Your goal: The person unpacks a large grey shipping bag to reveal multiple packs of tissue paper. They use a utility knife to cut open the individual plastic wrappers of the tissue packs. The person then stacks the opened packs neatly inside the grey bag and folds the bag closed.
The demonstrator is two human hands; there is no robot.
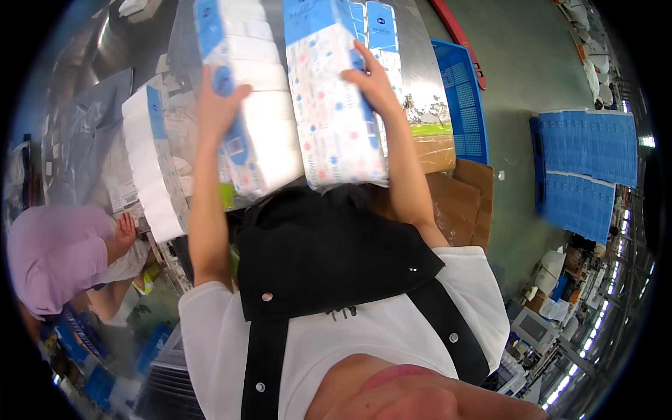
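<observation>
Two Hands, Two Paper Packs

And here are both hands at work on the tissue packs! The left hand [220, 105] lies along the left edge of the left pack [266, 115], its thumb spread wide across the white paper, its fingers against the blue-and-patterned strip. Is it a firm grip or just a press? I can't tell.

Over to the right hand [374, 82], set on the right edge of the right pack [325, 115]: thumb and forefinger parted on the patterned face, the other fingers mostly out of sight. How tightly it holds, again, I can't tell. So both packs sit side by side between the two sets of fingers, a narrow gap running between them.

Just beyond the right fingertips, more blue-topped packs [382, 31] stand on the table. Farther right of those fingers come a blue basket [469, 101] and, closer to the body, a brown carton [465, 203]. Left of the left fingers, another white pack [150, 171] lies at a slant, and past it a co-worker in a pinkish-purple top [59, 255] leans in. Well off to the right of the right fingers, a big blue stack [588, 157]!
</observation>
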